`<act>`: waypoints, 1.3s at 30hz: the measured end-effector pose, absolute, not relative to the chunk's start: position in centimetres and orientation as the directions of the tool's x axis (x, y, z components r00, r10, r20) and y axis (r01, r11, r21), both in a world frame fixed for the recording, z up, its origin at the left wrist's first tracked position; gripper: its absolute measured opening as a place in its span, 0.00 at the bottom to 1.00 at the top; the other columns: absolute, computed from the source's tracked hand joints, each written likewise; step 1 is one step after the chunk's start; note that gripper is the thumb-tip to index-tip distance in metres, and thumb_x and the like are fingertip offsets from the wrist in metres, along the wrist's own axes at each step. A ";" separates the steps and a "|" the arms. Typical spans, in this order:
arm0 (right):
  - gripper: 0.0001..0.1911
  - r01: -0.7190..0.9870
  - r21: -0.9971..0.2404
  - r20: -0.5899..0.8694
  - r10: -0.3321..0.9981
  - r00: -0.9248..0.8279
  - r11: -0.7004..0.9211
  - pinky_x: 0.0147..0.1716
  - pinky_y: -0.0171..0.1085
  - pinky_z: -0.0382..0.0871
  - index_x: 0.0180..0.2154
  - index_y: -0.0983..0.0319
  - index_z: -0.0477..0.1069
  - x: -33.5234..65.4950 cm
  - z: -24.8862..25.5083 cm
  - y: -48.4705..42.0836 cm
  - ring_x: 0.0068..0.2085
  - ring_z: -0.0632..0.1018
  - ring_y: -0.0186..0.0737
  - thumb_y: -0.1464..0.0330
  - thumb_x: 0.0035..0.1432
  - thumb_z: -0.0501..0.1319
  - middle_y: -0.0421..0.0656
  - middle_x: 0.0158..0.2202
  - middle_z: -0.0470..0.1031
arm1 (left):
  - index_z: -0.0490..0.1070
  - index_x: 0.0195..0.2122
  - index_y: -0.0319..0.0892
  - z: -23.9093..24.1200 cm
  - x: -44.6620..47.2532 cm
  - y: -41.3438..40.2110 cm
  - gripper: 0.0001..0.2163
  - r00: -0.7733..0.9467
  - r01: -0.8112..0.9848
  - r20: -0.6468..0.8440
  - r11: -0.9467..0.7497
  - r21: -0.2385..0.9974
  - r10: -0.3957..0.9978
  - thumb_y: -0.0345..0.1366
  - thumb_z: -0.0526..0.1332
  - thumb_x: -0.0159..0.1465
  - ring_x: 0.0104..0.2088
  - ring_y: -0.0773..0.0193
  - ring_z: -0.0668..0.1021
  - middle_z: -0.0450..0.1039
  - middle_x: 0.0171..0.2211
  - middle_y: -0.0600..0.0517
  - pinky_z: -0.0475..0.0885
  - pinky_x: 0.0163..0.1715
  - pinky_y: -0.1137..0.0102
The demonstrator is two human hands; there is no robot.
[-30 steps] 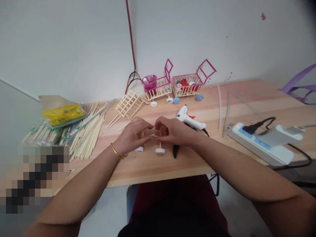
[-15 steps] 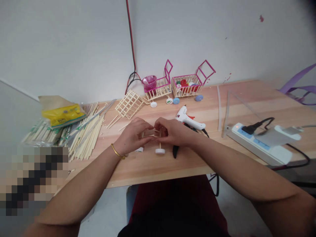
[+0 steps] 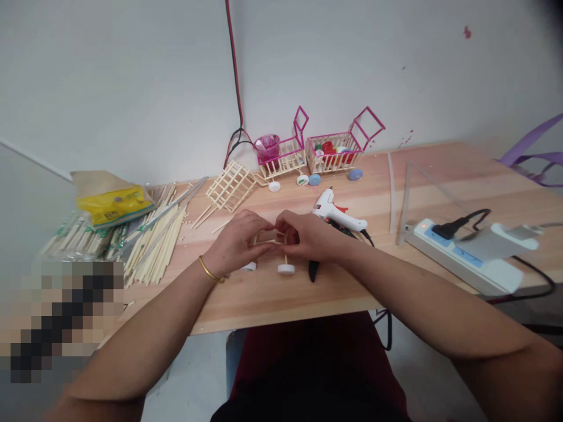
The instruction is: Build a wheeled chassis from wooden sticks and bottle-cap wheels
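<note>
My left hand (image 3: 235, 243) and my right hand (image 3: 308, 235) meet over the middle of the wooden table (image 3: 272, 293). Both pinch a small frame of pale wooden sticks (image 3: 269, 239) held between them, fingers curled around it. A white bottle-cap wheel (image 3: 285, 269) on a short stick hangs below the frame and rests on the table. Another white cap (image 3: 250, 266) peeks out under my left hand. A gold bangle (image 3: 209, 271) sits on my left wrist.
A white glue gun (image 3: 336, 214) lies just behind my right hand. Two pink-and-wood stick carts (image 3: 321, 149) stand by the wall, a stick grid (image 3: 231, 184) beside them. Loose sticks (image 3: 153, 243) and a yellow packet (image 3: 114, 202) lie left. A power strip (image 3: 461, 258) sits right.
</note>
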State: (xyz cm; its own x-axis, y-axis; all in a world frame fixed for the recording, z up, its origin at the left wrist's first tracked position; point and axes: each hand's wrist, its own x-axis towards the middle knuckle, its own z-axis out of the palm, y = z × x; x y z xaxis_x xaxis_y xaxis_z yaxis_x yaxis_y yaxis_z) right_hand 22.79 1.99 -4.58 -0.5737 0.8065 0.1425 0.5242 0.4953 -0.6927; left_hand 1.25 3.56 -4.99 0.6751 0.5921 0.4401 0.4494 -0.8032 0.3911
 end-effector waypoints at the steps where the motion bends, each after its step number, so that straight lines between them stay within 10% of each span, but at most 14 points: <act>1: 0.15 0.521 -0.694 0.145 0.805 -0.575 0.497 0.27 0.33 0.60 0.38 0.60 0.61 22.8 -4.6 2.0 0.28 0.72 0.34 0.58 0.54 0.61 0.39 0.28 0.73 | 0.70 0.44 0.41 -4.9 1.3 3.6 0.15 0.675 0.452 0.441 -0.804 0.387 0.592 0.43 0.62 0.59 0.40 0.59 0.73 0.73 0.37 0.47 0.70 0.41 0.62; 39: 0.15 0.471 -0.737 0.146 0.795 -0.588 0.484 0.27 0.32 0.62 0.39 0.60 0.63 23.0 -4.8 2.3 0.26 0.73 0.34 0.60 0.53 0.62 0.37 0.25 0.72 | 0.71 0.40 0.40 -4.1 0.9 3.4 0.09 0.651 0.474 0.439 -0.784 0.401 0.619 0.37 0.54 0.66 0.39 0.60 0.74 0.74 0.35 0.46 0.69 0.42 0.63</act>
State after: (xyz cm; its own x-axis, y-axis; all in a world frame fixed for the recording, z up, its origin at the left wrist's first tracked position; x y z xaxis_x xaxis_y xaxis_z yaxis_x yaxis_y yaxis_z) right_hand 22.96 2.31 -4.82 -0.5881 0.7955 0.1463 0.4713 0.4840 -0.7373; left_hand 0.91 3.39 -4.05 0.6511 0.6191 0.4390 0.4745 -0.7835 0.4012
